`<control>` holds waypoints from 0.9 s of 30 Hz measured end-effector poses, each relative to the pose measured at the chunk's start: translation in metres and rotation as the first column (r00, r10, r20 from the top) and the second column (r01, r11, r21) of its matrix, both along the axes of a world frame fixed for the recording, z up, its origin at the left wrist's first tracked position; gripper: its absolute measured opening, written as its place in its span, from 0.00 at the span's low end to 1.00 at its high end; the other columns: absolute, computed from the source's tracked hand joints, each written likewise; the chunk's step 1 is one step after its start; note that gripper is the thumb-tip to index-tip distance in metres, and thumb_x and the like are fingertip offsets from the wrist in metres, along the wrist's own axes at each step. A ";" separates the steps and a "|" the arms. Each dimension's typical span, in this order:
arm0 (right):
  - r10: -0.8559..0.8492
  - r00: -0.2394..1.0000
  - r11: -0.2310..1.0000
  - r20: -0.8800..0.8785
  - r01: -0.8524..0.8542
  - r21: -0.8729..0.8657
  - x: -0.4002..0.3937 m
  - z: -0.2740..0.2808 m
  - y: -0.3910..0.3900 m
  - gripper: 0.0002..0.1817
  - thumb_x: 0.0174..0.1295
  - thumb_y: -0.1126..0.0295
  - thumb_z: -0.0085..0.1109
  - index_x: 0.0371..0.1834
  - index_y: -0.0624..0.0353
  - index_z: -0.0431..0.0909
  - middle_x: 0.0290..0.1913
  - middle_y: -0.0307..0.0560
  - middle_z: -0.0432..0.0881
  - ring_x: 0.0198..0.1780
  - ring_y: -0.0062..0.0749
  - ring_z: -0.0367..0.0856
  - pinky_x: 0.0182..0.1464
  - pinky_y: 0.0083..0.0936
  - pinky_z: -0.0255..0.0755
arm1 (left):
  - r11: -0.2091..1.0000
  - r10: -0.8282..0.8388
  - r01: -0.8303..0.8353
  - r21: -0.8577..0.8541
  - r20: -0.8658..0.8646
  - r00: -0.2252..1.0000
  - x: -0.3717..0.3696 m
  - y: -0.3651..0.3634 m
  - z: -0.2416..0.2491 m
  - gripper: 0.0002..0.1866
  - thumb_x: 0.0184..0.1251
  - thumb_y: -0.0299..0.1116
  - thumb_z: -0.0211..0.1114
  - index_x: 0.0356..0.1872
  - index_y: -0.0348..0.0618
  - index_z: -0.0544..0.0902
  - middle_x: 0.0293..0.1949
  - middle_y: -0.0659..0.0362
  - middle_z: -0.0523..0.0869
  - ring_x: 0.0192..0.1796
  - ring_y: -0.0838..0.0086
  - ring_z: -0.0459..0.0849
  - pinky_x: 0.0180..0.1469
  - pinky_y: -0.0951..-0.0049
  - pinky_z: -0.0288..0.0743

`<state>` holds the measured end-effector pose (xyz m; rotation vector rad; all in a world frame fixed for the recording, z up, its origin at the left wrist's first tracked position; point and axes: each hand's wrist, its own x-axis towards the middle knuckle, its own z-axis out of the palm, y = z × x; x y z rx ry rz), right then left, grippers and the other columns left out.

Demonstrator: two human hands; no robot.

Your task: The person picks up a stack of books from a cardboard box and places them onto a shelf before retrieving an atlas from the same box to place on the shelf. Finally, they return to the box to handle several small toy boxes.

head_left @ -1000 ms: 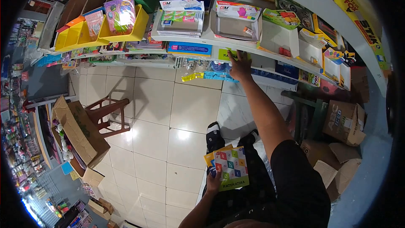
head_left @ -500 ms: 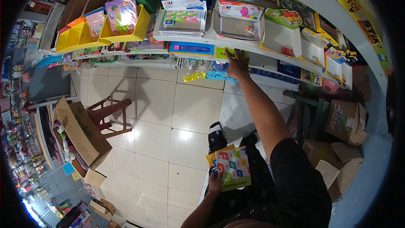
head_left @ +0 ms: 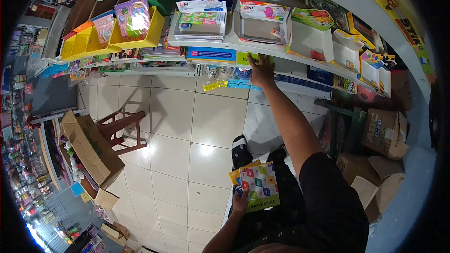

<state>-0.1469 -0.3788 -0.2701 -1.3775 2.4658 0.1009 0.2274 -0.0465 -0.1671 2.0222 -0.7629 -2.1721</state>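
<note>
Right hand [head_left: 261, 71] fingers seemingly on green book [head_left: 247, 58].

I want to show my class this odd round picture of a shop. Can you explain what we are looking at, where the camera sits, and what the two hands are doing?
The camera is worn on a person's head and looks down over their own arms, so the view bends like a fish-eye. There is no machine here, only bare hands. The right hand reaches up to the white shelf and touches a green book lying on its edge. The left hand holds a few colourful maths books low by the legs. Boxes of stationery fill the shelf, and yellow bins stand further left. On the tiled floor are a brown stool and cardboard boxes.
</note>
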 end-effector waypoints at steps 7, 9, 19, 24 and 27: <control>0.199 0.935 0.920 0.295 -0.074 -0.386 0.015 0.009 0.075 0.16 0.60 0.59 0.62 0.20 0.57 0.77 0.29 0.48 0.79 0.37 0.48 0.80 0.43 0.42 0.71 | 0.997 -0.052 0.052 -0.050 -0.007 0.999 -0.002 0.004 -0.003 0.22 0.72 0.47 0.60 0.52 0.36 0.79 0.43 0.57 0.85 0.42 0.74 0.82 0.45 0.71 0.76; 0.094 0.920 0.958 0.380 0.019 -0.284 0.016 -0.007 0.117 0.15 0.59 0.58 0.63 0.24 0.58 0.77 0.32 0.48 0.79 0.40 0.48 0.79 0.46 0.43 0.71 | 0.994 -0.088 0.088 -0.056 0.013 0.996 -0.003 0.003 -0.002 0.21 0.72 0.45 0.61 0.52 0.36 0.78 0.42 0.58 0.85 0.42 0.74 0.82 0.45 0.71 0.76; -0.343 0.939 0.850 -0.003 0.309 -0.427 -0.135 -0.008 0.218 0.32 0.51 0.65 0.68 0.61 0.53 0.69 0.64 0.60 0.64 0.65 0.57 0.65 0.65 0.45 0.64 | 0.993 -0.110 0.109 -0.042 -0.002 0.994 -0.015 0.015 -0.003 0.19 0.73 0.44 0.59 0.51 0.37 0.78 0.43 0.59 0.85 0.43 0.75 0.82 0.46 0.70 0.75; -0.546 0.833 0.774 -0.082 0.465 -0.430 -0.219 -0.025 0.235 0.32 0.53 0.57 0.69 0.56 0.66 0.71 0.56 0.62 0.75 0.61 0.56 0.70 0.63 0.46 0.66 | 0.994 -0.107 0.107 -0.031 -0.013 0.994 -0.020 0.028 -0.012 0.18 0.73 0.43 0.59 0.52 0.37 0.78 0.44 0.59 0.85 0.44 0.75 0.81 0.47 0.70 0.75; -0.565 0.820 0.784 -0.093 0.499 -0.369 -0.239 -0.032 0.240 0.34 0.52 0.54 0.69 0.57 0.66 0.71 0.55 0.63 0.76 0.59 0.57 0.73 0.63 0.45 0.66 | 0.992 -0.125 0.125 -0.036 -0.006 0.992 -0.026 0.032 -0.013 0.18 0.73 0.43 0.60 0.52 0.37 0.78 0.44 0.59 0.85 0.44 0.75 0.81 0.46 0.70 0.75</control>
